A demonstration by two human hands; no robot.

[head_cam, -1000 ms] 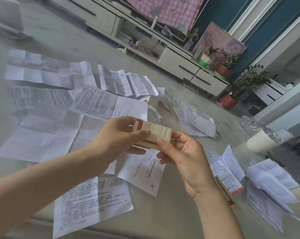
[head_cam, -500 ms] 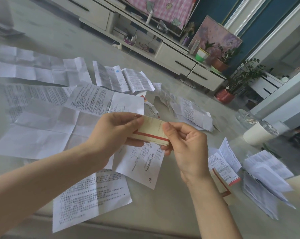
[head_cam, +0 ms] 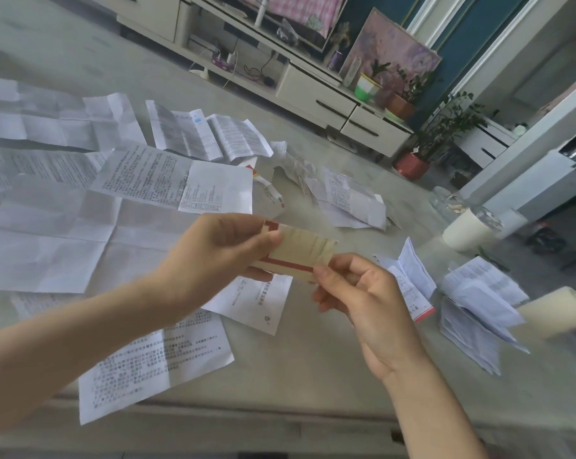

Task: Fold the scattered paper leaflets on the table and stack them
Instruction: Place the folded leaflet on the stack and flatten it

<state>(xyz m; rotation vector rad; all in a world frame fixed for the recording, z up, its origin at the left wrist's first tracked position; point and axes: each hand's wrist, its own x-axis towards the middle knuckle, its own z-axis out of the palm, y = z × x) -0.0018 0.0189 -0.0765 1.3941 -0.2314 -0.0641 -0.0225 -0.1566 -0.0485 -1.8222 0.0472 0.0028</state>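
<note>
Cream paper with a red band along its lower edge: that is the folded leaflet point(head_cam: 301, 251) I hold in the air between both hands, above the tabletop point(head_cam: 313, 376) and clear of the sheets below. It slopes slightly down toward my right. My left hand point(head_cam: 213, 260) pinches its left end, thumb on the face toward me and the other fingers point(head_cam: 260, 276) curled behind it. My right hand point(head_cam: 366, 303) pinches the lower right corner, thumb tip on the front and the remaining fingers curled behind.

Directly under my hands lies a white printed sheet point(head_cam: 256, 306). Nearer to me, a second printed sheet point(head_cam: 154, 369) lies flat and reaches to the near edge of the tabletop. To my left a large creased sheet point(head_cam: 64, 240) is opened out flat, and beyond it lies a long text sheet point(head_cam: 167, 180). Farther off sits a half-open leaflet with a blue mark point(head_cam: 207, 134). A crumpled leaflet point(head_cam: 346, 200) lies beyond my right hand. To my right a half-folded leaflet with a red edge point(head_cam: 409, 283) stands partly open, just beside a loose heap of leaflets point(head_cam: 478, 313). A white cylinder point(head_cam: 465, 233) stands behind those two; what it is I cannot tell.
</note>
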